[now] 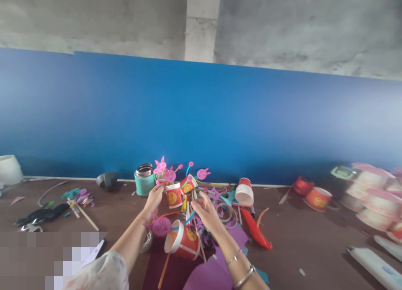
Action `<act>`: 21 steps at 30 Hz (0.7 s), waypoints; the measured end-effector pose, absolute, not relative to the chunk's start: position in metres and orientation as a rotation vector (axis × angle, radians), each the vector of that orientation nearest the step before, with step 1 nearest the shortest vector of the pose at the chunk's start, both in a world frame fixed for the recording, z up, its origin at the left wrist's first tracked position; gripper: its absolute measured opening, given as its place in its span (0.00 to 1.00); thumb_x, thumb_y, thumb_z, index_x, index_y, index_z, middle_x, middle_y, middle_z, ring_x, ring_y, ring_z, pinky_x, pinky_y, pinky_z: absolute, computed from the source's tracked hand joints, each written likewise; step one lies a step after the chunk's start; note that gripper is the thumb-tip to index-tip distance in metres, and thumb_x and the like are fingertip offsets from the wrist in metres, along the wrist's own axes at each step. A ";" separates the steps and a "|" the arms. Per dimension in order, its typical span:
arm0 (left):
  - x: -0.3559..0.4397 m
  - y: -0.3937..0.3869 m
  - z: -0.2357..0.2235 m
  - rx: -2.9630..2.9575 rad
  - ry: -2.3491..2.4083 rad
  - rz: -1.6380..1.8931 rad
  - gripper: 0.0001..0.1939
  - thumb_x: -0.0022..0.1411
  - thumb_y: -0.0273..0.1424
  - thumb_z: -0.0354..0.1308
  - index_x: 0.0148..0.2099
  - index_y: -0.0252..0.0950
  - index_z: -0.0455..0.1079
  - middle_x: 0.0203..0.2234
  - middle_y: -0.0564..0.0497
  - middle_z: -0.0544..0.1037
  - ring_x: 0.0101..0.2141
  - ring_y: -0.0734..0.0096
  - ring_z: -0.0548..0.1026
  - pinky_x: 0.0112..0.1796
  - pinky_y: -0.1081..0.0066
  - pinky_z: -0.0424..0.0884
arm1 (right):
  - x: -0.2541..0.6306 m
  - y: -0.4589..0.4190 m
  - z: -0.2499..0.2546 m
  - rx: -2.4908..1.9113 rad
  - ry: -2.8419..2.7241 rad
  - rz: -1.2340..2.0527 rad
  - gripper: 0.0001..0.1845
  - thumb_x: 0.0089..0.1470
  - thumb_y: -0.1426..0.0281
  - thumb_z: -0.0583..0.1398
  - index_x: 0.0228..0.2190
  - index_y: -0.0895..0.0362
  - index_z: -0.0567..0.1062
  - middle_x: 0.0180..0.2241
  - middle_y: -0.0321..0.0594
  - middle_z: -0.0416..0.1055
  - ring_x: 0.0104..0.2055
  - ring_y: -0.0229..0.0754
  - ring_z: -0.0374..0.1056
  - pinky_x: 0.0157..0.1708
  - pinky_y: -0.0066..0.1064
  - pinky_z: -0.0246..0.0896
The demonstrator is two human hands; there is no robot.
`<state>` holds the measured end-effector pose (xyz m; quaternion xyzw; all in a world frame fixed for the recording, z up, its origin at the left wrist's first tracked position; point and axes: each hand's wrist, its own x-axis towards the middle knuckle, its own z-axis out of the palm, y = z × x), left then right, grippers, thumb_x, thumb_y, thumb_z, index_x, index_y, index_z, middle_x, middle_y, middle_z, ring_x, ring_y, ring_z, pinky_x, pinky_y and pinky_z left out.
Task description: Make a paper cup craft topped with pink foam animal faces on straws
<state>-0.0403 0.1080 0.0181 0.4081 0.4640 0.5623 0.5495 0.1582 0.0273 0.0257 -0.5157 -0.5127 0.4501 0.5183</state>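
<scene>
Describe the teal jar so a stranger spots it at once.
Find the blue partition, then the brown table before it. Just beyond the left hand, slightly leftward, stands the teal jar: lidless and silver-rimmed, unlike the red paper cups nearby.

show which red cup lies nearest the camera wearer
The red cup just right of the large pink pig-face cutout, mouth facing left; other red cups sit farther away.
</scene>
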 end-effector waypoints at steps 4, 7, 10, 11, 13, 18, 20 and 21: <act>-0.040 0.113 0.015 0.930 1.081 1.331 0.16 0.51 0.38 0.60 0.38 0.32 0.70 0.29 0.46 0.80 0.34 0.61 0.77 0.35 0.68 0.71 | 0.158 0.024 0.029 -1.233 -1.225 1.145 0.43 0.43 0.54 0.63 0.56 0.61 0.58 0.42 0.46 0.69 0.42 0.47 0.67 0.38 0.33 0.65; -0.040 0.112 0.016 0.928 1.051 1.293 0.15 0.52 0.38 0.60 0.38 0.32 0.69 0.28 0.46 0.80 0.32 0.61 0.78 0.34 0.67 0.72 | 0.160 0.022 0.031 -1.197 -1.314 1.227 0.41 0.42 0.54 0.64 0.55 0.58 0.60 0.41 0.42 0.70 0.43 0.47 0.67 0.39 0.33 0.65; -0.040 0.105 0.020 0.943 1.020 1.233 0.16 0.51 0.37 0.61 0.41 0.32 0.69 0.28 0.46 0.80 0.31 0.61 0.78 0.32 0.66 0.73 | 0.165 0.020 0.031 -1.199 -1.404 1.299 0.43 0.41 0.55 0.65 0.55 0.58 0.60 0.43 0.45 0.69 0.44 0.49 0.67 0.40 0.36 0.65; -0.040 0.103 0.022 0.954 1.010 1.209 0.18 0.50 0.36 0.62 0.41 0.32 0.69 0.28 0.46 0.80 0.30 0.61 0.78 0.32 0.66 0.73 | 0.167 0.020 0.031 -1.213 -1.437 1.319 0.44 0.40 0.56 0.66 0.56 0.59 0.60 0.45 0.47 0.68 0.45 0.50 0.67 0.40 0.37 0.64; -0.039 0.099 0.024 0.984 0.991 1.162 0.21 0.43 0.33 0.67 0.41 0.31 0.69 0.28 0.45 0.79 0.29 0.60 0.78 0.31 0.65 0.73 | 0.172 0.019 0.032 -1.244 -1.545 1.348 0.47 0.38 0.57 0.67 0.57 0.60 0.58 0.48 0.50 0.67 0.49 0.52 0.65 0.44 0.39 0.62; -0.033 0.098 0.018 1.046 1.048 1.158 0.29 0.30 0.24 0.72 0.39 0.31 0.66 0.26 0.48 0.78 0.28 0.60 0.77 0.30 0.63 0.74 | 0.173 0.009 0.041 -1.404 -1.914 1.216 0.52 0.28 0.59 0.71 0.56 0.54 0.61 0.55 0.49 0.61 0.56 0.55 0.57 0.54 0.42 0.51; -0.032 0.101 0.014 1.063 1.106 1.208 0.31 0.30 0.23 0.72 0.40 0.32 0.63 0.26 0.50 0.76 0.28 0.62 0.77 0.29 0.65 0.74 | 0.167 0.004 0.047 -1.467 -1.995 1.108 0.51 0.26 0.59 0.71 0.55 0.53 0.63 0.54 0.49 0.61 0.55 0.56 0.58 0.53 0.42 0.52; -0.031 0.103 0.012 1.073 1.131 1.237 0.32 0.31 0.23 0.72 0.41 0.33 0.62 0.26 0.51 0.76 0.28 0.63 0.77 0.30 0.66 0.74 | 0.164 0.001 0.049 -1.481 -2.030 1.066 0.49 0.27 0.59 0.71 0.53 0.54 0.65 0.52 0.49 0.62 0.54 0.56 0.58 0.52 0.42 0.53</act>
